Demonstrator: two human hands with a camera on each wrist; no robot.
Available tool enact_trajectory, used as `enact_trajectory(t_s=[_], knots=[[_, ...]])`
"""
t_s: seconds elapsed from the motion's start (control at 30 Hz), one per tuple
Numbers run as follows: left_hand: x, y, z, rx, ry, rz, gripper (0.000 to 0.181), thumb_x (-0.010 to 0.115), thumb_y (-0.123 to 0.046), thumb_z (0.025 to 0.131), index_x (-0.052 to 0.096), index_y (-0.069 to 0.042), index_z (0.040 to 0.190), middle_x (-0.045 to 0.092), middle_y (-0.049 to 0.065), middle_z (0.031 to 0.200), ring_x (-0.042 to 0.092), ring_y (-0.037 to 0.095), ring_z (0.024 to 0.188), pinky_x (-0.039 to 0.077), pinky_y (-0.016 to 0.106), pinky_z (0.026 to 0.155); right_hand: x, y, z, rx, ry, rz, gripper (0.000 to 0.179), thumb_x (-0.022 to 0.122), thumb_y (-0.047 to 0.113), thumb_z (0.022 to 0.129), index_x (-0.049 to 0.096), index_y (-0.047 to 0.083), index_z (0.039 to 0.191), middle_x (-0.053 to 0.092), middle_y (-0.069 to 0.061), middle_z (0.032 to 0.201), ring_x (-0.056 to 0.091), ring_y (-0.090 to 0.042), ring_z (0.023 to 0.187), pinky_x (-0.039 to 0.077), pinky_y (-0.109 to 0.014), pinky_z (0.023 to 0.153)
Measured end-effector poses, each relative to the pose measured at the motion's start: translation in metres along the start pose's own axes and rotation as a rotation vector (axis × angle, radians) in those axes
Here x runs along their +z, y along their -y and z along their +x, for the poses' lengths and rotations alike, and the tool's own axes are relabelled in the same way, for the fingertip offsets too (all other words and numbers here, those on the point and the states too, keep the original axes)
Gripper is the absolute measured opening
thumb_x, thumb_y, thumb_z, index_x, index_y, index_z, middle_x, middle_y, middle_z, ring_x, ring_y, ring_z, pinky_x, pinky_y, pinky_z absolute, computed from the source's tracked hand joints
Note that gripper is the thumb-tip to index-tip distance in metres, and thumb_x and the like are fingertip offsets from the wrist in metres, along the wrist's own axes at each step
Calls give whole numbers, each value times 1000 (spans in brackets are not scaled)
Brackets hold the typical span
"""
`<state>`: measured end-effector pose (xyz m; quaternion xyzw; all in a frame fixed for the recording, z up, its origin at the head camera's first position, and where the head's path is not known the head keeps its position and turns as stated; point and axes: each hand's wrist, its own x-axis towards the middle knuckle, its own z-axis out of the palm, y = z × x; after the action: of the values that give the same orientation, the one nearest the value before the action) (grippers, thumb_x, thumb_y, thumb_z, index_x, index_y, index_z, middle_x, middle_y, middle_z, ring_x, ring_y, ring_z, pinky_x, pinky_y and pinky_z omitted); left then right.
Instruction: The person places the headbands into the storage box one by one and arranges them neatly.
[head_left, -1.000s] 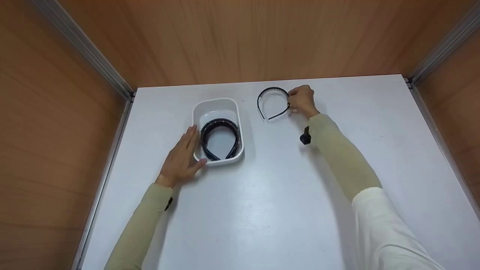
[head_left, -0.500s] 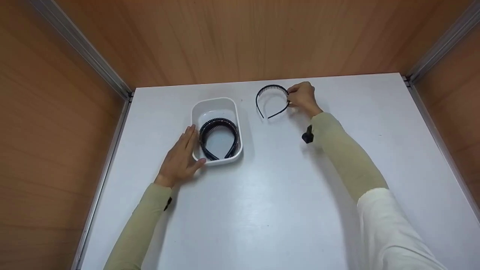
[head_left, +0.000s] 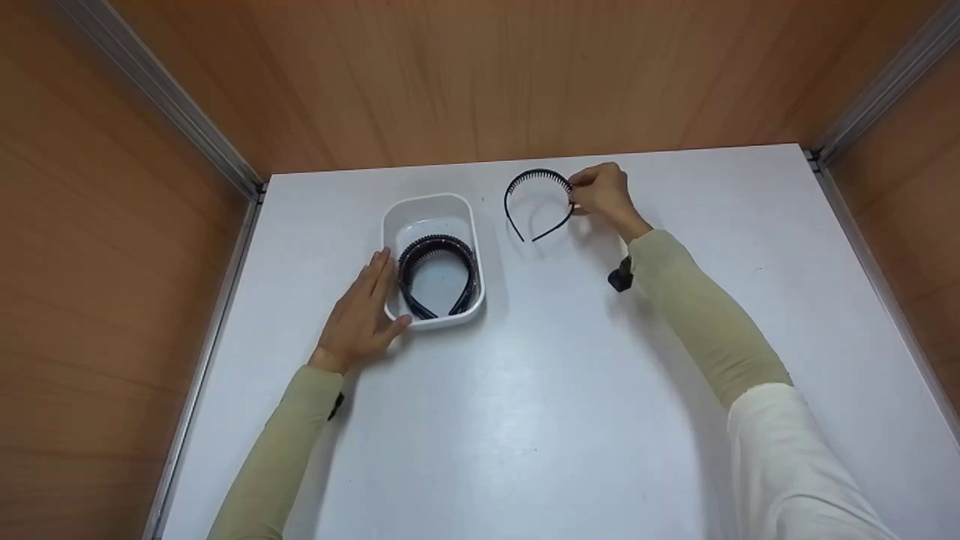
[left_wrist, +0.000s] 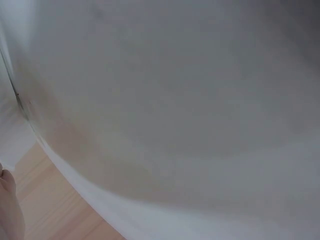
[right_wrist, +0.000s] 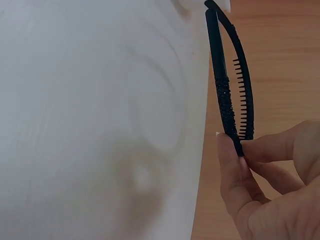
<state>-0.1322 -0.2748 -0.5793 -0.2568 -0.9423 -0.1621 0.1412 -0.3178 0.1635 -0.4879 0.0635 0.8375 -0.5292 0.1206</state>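
Between thumb and fingers, my right hand (head_left: 604, 196) pinches a black headband (head_left: 538, 172) by its right side. Up close in the right wrist view, that headband (right_wrist: 223, 95) shows a row of small comb teeth and a rough, glittery stretch. Several more black headbands (head_left: 439, 244) lie nested in a white plastic box (head_left: 480, 281), on its nearer side. My left hand (head_left: 356, 322) rests flat against the box's left wall, fingers straight, with the thumb at the near left corner. The left wrist view is mostly blurred white surface.
The box stands on a white table (head_left: 480, 442), left of the held headband. Wood-grain panels with grey metal corner posts enclose the table at the left, right and back (head_left: 480, 82). A dark strap piece (head_left: 620, 275) hangs at my right cuff.
My right hand has shifted slightly with the headband, which now sits a little further left, towards the box. My left hand and the box stay in place.
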Motion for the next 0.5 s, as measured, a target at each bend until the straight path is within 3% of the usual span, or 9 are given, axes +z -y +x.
enact_trajectory(t_s=[0.2, 0.5], knots=[[1, 1, -1, 0, 6, -10, 104, 37, -77, 103, 29, 7, 165, 21, 19, 177, 22, 33, 165, 20, 41, 136, 1, 4, -8, -19, 18, 22, 35, 69, -1, 95, 75, -2, 129, 71, -16, 124, 72, -16, 100, 66, -25, 78], [-1, 0, 0, 10, 1, -13, 105, 34, -77, 103, 30, 8, 164, 23, 20, 177, 23, 35, 165, 19, 39, 136, -1, 10, -21, -33, 30, 38, 34, 69, -2, 96, 75, 0, 130, 68, -15, 125, 70, -18, 105, 67, -28, 82]])
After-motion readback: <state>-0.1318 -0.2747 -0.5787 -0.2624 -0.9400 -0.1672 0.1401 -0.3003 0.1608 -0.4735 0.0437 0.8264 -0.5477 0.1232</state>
